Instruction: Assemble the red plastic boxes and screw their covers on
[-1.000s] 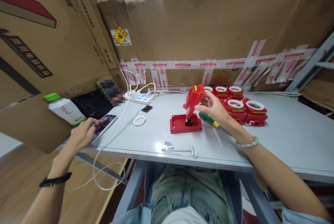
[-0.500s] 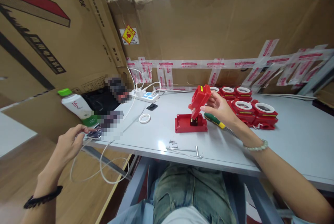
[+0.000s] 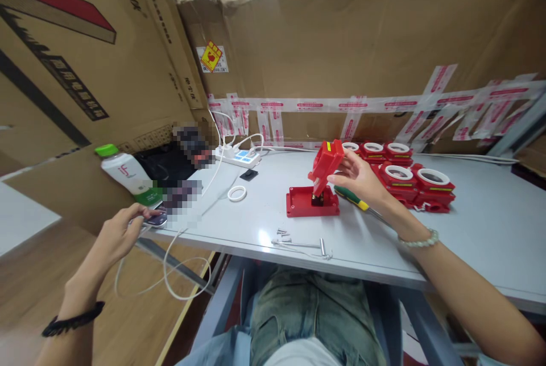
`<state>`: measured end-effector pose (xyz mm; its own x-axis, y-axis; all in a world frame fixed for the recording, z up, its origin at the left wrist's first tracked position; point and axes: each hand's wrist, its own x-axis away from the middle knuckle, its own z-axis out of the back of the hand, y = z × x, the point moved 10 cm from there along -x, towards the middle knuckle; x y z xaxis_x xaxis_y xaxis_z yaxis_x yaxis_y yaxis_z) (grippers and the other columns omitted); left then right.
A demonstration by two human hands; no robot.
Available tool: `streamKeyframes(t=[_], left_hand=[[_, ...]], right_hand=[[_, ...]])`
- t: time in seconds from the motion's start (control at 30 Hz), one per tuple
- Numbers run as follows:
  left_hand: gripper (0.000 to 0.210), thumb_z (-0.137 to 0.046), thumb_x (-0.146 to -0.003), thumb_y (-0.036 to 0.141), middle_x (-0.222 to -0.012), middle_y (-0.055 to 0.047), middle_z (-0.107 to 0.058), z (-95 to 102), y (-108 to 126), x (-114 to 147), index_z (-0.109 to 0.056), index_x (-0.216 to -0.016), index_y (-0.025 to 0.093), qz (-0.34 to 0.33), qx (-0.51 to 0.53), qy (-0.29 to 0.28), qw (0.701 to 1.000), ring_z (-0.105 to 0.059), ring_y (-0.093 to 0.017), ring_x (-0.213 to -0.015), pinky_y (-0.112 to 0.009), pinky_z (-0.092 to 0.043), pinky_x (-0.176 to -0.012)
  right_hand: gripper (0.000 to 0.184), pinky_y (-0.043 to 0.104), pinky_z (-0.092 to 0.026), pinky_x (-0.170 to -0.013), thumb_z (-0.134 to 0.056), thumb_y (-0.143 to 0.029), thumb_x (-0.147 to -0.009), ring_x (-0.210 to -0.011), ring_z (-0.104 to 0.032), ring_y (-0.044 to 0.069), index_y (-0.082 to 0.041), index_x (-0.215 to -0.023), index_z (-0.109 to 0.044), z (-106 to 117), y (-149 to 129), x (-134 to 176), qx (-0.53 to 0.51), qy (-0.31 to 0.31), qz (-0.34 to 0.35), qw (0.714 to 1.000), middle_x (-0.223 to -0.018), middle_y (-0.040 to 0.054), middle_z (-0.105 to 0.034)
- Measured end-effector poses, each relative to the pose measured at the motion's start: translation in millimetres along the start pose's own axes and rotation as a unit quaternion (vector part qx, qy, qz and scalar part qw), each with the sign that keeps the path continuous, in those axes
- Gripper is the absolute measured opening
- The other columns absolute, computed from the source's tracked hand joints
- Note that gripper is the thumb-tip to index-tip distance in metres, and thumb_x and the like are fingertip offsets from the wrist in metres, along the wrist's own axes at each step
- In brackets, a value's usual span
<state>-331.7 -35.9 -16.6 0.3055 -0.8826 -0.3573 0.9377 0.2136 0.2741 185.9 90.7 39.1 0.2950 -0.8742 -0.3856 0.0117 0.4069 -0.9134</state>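
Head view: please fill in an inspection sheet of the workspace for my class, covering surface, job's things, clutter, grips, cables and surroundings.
Surface: pale grey tabletop, shiny near the front edge.
Job's things: tilted red housing above an open red base; green-yellow screwdriver to their right; screws and T-handled tool in front; white ring to the left; ring-topped red units farther right.
Clutter: green-capped bottle at far left; small black piece near the power strip.
Grips: right hand holds the red housing; left hand at the phone, whether grasping it unclear.
Cables: white cables by the power strip; a cable loop below the tabletop's front edge.
Surroundings: cardboard behind and at left.
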Motion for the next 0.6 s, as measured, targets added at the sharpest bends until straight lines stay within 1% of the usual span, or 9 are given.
streamKeyframes(t=[0.1,0.2,0.27,0.33,0.37,0.43,0.5,0.53,0.6], left_hand=[[0.015,-0.036,-0.075,0.032,-0.092,-0.002,-0.074,7.9,7,0,-0.048,-0.079,0.025,-0.002,0.023,0.023,0.999,-0.064,-0.024,-0.090,-0.033,-0.048,-0.086],[0.013,-0.037,-0.075,0.030,-0.098,-0.005,-0.075,13.6,31,-1,-0.046,-0.081,0.024,-0.018,0.062,0.031,0.997,-0.064,-0.024,-0.091,-0.034,-0.048,-0.088],[0.012,-0.039,-0.078,0.030,-0.102,-0.006,-0.075,17.2,63,-1,-0.047,-0.082,0.023,-0.044,0.111,0.039,0.992,-0.065,-0.023,-0.093,-0.033,-0.048,-0.088],[0.017,-0.041,-0.083,0.034,-0.103,-0.007,-0.074,21.1,105,-3,-0.051,-0.086,0.021,-0.084,0.161,0.060,0.982,-0.065,-0.022,-0.096,-0.031,-0.049,-0.088],[0.021,-0.041,-0.084,0.036,-0.101,-0.007,-0.073,18.6,130,-5,-0.054,-0.088,0.020,-0.114,0.163,0.056,0.979,-0.065,-0.021,-0.093,-0.031,-0.049,-0.086],[0.028,-0.041,-0.086,0.036,-0.101,-0.007,-0.071,0.5,182,-11,-0.060,-0.097,0.019,-0.183,0.144,0.004,0.972,-0.064,-0.021,-0.092,-0.032,-0.049,-0.085],[0.033,-0.040,-0.087,0.040,-0.105,-0.009,-0.069,-24.4,224,-22,-0.060,-0.103,0.019,-0.234,0.126,-0.055,0.962,-0.064,-0.023,-0.096,-0.034,-0.049,-0.088],[0.036,-0.041,-0.086,0.041,-0.113,-0.012,-0.068,-38.2,238,-30,-0.059,-0.108,0.018,-0.250,0.108,-0.084,0.958,-0.063,-0.026,-0.103,-0.036,-0.048,-0.092],[0.044,-0.046,-0.084,0.042,-0.122,-0.019,-0.063,-67.9,250,-52,-0.057,-0.115,0.013,-0.240,0.042,-0.140,0.960,-0.060,-0.032,-0.113,-0.042,-0.045,-0.098]], right_hand=[[0.057,0.048,-0.052,-0.096,-0.080,-0.037,-0.066,-0.113,-0.063,0.028,-0.025,-0.115,-0.054,-1,-1,0,0.000,-0.004,0.005,1.000,-0.118,0.0078,-0.067],[0.056,0.048,-0.052,-0.095,-0.080,-0.036,-0.067,-0.112,-0.064,0.028,-0.025,-0.115,-0.054,-1,-1,0,-0.002,-0.006,0.005,1.000,-0.117,0.0081,-0.067],[0.056,0.048,-0.052,-0.095,-0.080,-0.036,-0.066,-0.112,-0.063,0.028,-0.026,-0.114,-0.054,-1,-1,0,-0.004,-0.004,0.003,1.000,-0.117,0.0078,-0.066],[0.055,0.047,-0.052,-0.095,-0.080,-0.036,-0.066,-0.113,-0.063,0.028,-0.026,-0.113,-0.053,0,0,0,-0.007,-0.001,0.005,1.000,-0.118,0.0073,-0.066],[0.055,0.047,-0.051,-0.096,-0.080,-0.036,-0.066,-0.112,-0.062,0.027,-0.026,-0.113,-0.053,0,0,0,-0.010,0.001,0.008,1.000,-0.117,0.0072,-0.066],[0.056,0.047,-0.051,-0.096,-0.080,-0.036,-0.066,-0.111,-0.063,0.027,-0.025,-0.113,-0.052,2,0,0,-0.013,0.008,0.014,1.000,-0.115,0.0071,-0.066],[0.057,0.047,-0.050,-0.096,-0.079,-0.036,-0.065,-0.110,-0.063,0.027,-0.025,-0.113,-0.051,4,1,-1,-0.012,0.016,0.016,1.000,-0.113,0.0071,-0.066],[0.056,0.047,-0.050,-0.096,-0.079,-0.036,-0.066,-0.109,-0.063,0.026,-0.025,-0.113,-0.051,5,1,-1,-0.009,0.020,0.016,1.000,-0.112,0.0071,-0.066],[0.054,0.046,-0.050,-0.096,-0.078,-0.037,-0.066,-0.107,-0.063,0.026,-0.024,-0.111,-0.051,7,2,-1,-0.002,0.029,0.012,1.000,-0.110,0.0066,-0.066]])
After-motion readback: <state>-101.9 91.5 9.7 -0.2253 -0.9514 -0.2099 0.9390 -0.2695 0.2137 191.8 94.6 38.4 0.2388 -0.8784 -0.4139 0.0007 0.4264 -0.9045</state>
